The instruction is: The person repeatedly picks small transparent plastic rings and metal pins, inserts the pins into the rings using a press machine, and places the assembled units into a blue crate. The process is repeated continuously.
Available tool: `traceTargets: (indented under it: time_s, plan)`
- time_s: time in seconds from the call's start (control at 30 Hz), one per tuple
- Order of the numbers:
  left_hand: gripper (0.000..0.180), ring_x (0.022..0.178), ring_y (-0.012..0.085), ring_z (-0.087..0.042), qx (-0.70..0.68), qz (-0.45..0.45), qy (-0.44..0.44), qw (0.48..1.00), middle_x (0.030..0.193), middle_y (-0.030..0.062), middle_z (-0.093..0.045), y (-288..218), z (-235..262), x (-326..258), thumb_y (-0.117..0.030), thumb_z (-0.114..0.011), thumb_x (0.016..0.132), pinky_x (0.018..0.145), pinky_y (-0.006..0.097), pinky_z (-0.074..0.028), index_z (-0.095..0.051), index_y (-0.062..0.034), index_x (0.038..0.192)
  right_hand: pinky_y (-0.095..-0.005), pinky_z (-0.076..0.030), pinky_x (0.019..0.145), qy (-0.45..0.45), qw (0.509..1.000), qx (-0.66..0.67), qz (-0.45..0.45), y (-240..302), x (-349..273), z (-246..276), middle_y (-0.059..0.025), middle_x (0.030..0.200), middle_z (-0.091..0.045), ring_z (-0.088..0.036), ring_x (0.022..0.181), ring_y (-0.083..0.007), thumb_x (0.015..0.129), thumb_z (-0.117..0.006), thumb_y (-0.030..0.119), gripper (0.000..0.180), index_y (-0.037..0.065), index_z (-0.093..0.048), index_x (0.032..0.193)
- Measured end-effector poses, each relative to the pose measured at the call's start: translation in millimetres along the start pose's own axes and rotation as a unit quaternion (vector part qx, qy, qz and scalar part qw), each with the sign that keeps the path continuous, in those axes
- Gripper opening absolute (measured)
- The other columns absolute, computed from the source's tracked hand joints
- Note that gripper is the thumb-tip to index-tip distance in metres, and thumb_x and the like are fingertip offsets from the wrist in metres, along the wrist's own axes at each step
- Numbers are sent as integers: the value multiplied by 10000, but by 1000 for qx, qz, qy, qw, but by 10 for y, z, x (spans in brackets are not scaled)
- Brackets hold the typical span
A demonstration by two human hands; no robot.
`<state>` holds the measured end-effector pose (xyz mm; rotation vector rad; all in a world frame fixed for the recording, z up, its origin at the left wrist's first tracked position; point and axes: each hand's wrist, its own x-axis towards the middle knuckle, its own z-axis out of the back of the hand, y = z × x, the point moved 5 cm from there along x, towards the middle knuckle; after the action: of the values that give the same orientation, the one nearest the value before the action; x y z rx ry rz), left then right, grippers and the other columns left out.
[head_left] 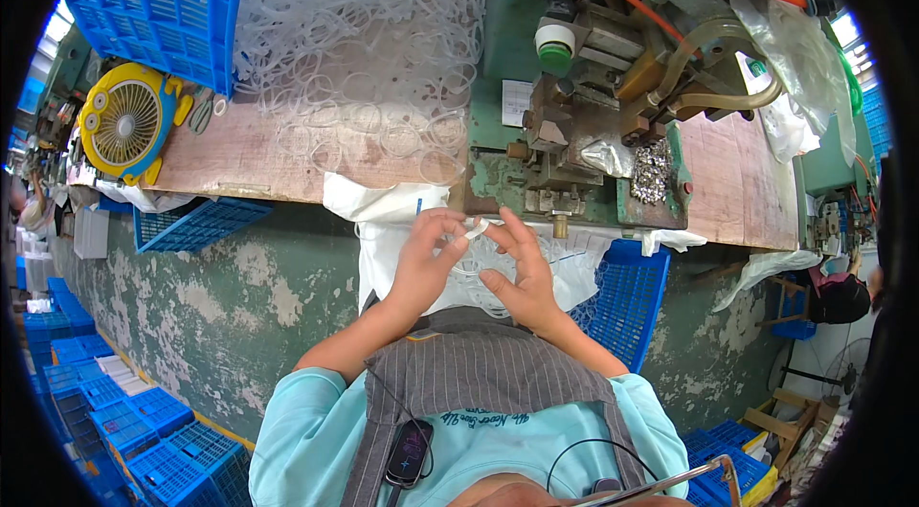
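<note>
Near the table edge, my left hand [428, 263] pinches a small whitish plastic strip [477, 230] between thumb and fingers. On its other side, my right hand [525, 272] has its fingertips at the strip, with the thumb standing apart. Below the hands, a white sack [385, 258] hangs from the table edge over the space before me, with several clear plastic rings [469, 268] on it. A large heap of similar clear rings [364, 38] covers the tabletop beyond. Just ahead to the right stands a metal press machine [565, 148].
A tray of small metal pieces [653, 172] adjoins the machine. Blue crates stand at the table's back left [158, 0] and beside my right arm [627, 306]. A yellow fan [124, 124] sits at the left. An orange hose [622, 0] crosses above the machine.
</note>
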<state>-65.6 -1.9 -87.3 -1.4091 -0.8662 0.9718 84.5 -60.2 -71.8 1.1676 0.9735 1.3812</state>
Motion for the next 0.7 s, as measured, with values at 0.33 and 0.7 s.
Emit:
traceTargets:
  time_s: [0.33,0.7]
  plan:
    - [136,1077,191,-508,-17,-7,-1,1000,1153,63,-539,71,-69,46,-40,-604,883,850,301,-449,-595,-77,1013,-362,-441,921,23,999,37,-7,-18,-20,-62,-79,1246,-635,-515,1130,-259,799,-704,122,759,36,-335,1456]
    - [411,962,121,-553,-177,26,-18,984,1041,64,-629,-62,-74,-78,-11,-541,931,877,273,-441,-443,-43,1329,-390,-430,933,16,984,-104,142,200,-12,-74,-95,1209,-651,-544,1049,-302,785,-696,43,723,19,-367,1428]
